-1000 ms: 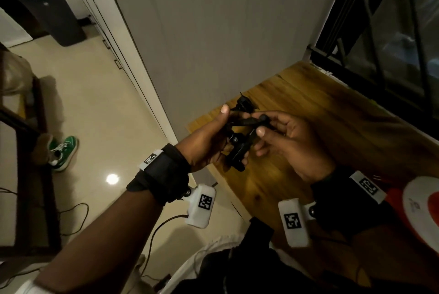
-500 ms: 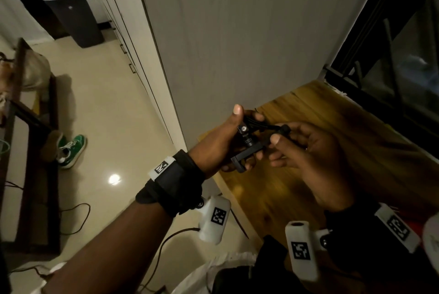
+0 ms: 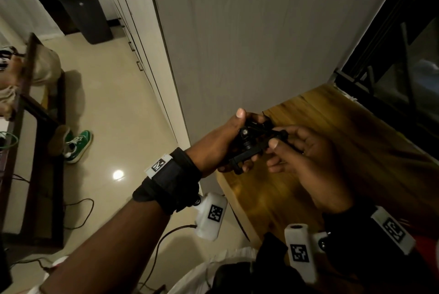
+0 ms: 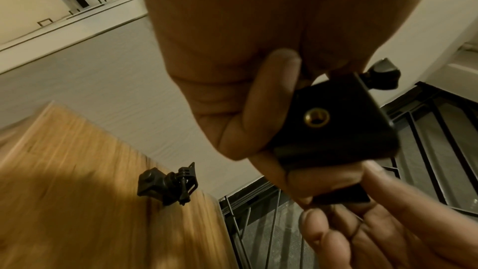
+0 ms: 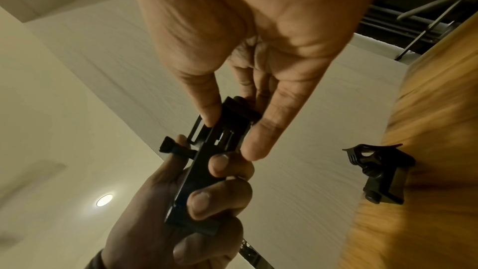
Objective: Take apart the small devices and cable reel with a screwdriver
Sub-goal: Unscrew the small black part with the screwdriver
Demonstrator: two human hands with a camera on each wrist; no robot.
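Holding a black clamp mount (image 3: 247, 148) in both hands above the near edge of the wooden bench (image 3: 356, 141).

Left hand (image 3: 221, 144): fingers (image 5: 204, 201) curled round the mount's body, thumb up; a brass threaded hole shows in its base. Right hand (image 3: 306, 163): thumb and fingers (image 5: 258, 138) clamped on the mount's sliding end. A thumbscrew (image 5: 172, 147) projects from its side. A second black mount (image 4: 166, 184) rests on the bench, apart from both hands.

Dim warm indoor light, glare spot on floor (image 3: 118, 174), wrist views motion-blurred, wide-angle edges bent.
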